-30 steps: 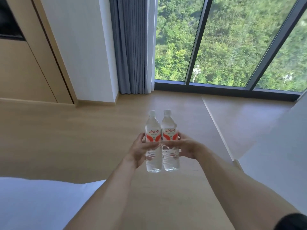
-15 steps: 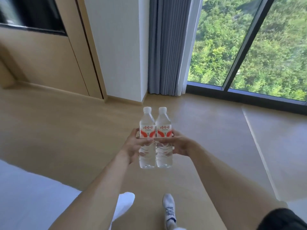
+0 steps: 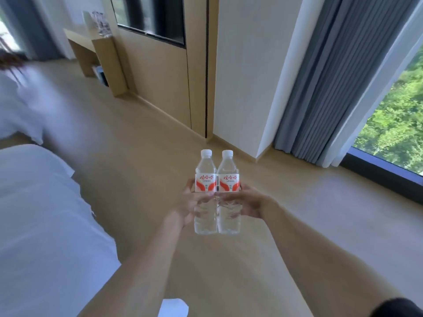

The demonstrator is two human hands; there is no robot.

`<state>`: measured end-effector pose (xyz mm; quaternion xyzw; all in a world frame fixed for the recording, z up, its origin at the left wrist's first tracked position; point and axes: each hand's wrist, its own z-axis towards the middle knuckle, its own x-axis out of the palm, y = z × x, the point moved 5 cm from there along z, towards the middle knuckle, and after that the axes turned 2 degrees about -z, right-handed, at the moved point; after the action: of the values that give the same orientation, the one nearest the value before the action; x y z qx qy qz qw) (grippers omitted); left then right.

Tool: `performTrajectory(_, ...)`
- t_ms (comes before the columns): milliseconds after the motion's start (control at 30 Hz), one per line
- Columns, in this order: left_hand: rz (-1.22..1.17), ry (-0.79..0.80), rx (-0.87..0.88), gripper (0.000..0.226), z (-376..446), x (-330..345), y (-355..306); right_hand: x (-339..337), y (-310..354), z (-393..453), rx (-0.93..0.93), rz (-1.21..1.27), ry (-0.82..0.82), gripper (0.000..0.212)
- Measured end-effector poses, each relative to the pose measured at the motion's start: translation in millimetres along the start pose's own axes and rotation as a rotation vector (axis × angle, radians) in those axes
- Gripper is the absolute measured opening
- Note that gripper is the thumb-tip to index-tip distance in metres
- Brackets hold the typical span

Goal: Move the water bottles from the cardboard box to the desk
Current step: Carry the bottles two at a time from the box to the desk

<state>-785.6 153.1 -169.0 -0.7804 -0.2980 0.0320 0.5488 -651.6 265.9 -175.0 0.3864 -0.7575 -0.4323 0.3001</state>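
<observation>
Two clear water bottles with white caps and red-and-white labels stand upright side by side in front of me, held above the floor. My left hand (image 3: 186, 205) grips the left bottle (image 3: 205, 179) around its middle. The right bottle (image 3: 228, 179) is gripped by my right hand (image 3: 246, 203) the same way. The bottles touch each other. A wooden desk (image 3: 79, 36) stands far off at the upper left against the wall, with clear bottles or glasses (image 3: 100, 22) blurred on top. The cardboard box is not in view.
A white bed (image 3: 39, 225) fills the left side. Another person in white (image 3: 16, 88) is at the far left. Wooden floor (image 3: 142, 145) stretches toward the desk. A wall panel with a dark screen (image 3: 151, 17), grey curtains (image 3: 338, 76) and a window (image 3: 393, 124) lie ahead and right.
My view has swung left: the window slid to the right edge, and the desk, the bed and the other person came into view. Both hands keep the same hold on the bottles.
</observation>
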Motion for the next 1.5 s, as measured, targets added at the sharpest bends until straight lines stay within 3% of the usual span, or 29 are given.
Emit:
performTrajectory(100,-0.019,-0.06,0.017,0.071,19.7,-12.1,-16.3,-3.6,18.7,37.0,0.002,-0.027,0.07,0.065)
performTrajectory(267,-0.034,-0.141,0.048,0.061,57.2,-43.7,-41.8,2.5,48.5,94.2,0.001,-0.058,0.167,0.064)
performTrajectory(467,-0.052,-0.179,0.089,0.057,124.9,-83.4,-75.4,-4.3,94.6,177.9,0.017,-0.128,0.141,0.079)
performTrajectory(767,-0.113,-0.187,0.109,0.061,249.5,-179.1,-168.1,17.8,194.5,342.9,0.012,-0.2,0.155,0.086)
performTrajectory(900,-0.135,-0.226,0.116,0.063,290.1,-224.2,-203.6,39.2,228.4,407.1,0.007,-0.192,0.248,0.073)
performTrajectory(1200,-0.192,-0.352,0.126,0.057,354.7,-323.4,-252.9,89.1,273.9,537.1,0.059,-0.225,0.309,0.073)
performTrajectory(1367,-0.237,-0.441,0.173,0.075,395.7,-376.3,-283.9,115.6,298.0,618.3,0.088,-0.223,0.384,0.066)
performTrajectory(1500,-0.261,-0.489,0.214,0.072,439.7,-418.1,-316.6,130.9,323.5,694.6,0.112,-0.211,0.469,0.064)
